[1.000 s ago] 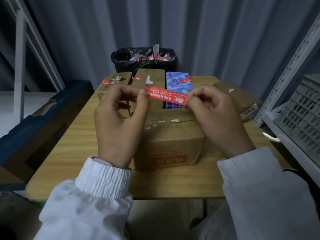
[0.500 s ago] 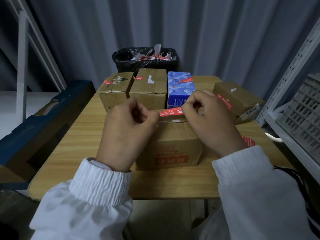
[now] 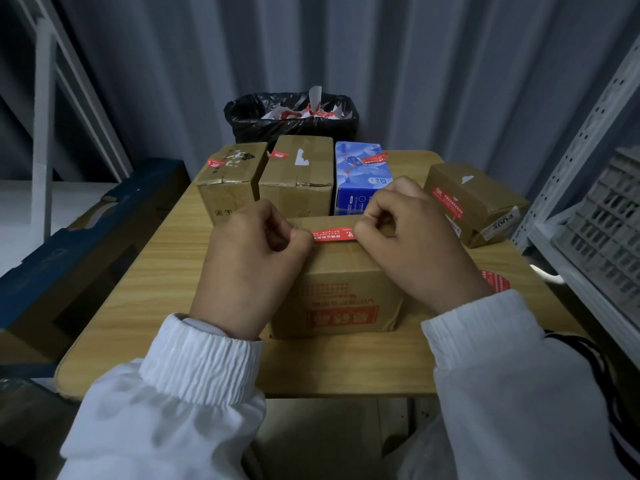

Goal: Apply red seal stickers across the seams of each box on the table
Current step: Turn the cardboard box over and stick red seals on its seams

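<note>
Wooden table [image 3: 145, 289] before grey corrugated wall [image 3: 433, 64]

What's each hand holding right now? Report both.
Left hand: closed, pinching the left end of the red seal sticker.
Right hand: closed, pinching its right end.

Nearest box [image 3: 332, 292] on the table [image 3: 149, 289] at its near middle, seal sticker [image 3: 333, 234] across the box's top, left hand [image 3: 249, 268] at the sticker's left end, right hand [image 3: 415, 247] at its right end, row of three boxes [image 3: 296, 174] behind, another box [image 3: 474, 202] to the right, bin [image 3: 291, 116] behind the table.
</note>
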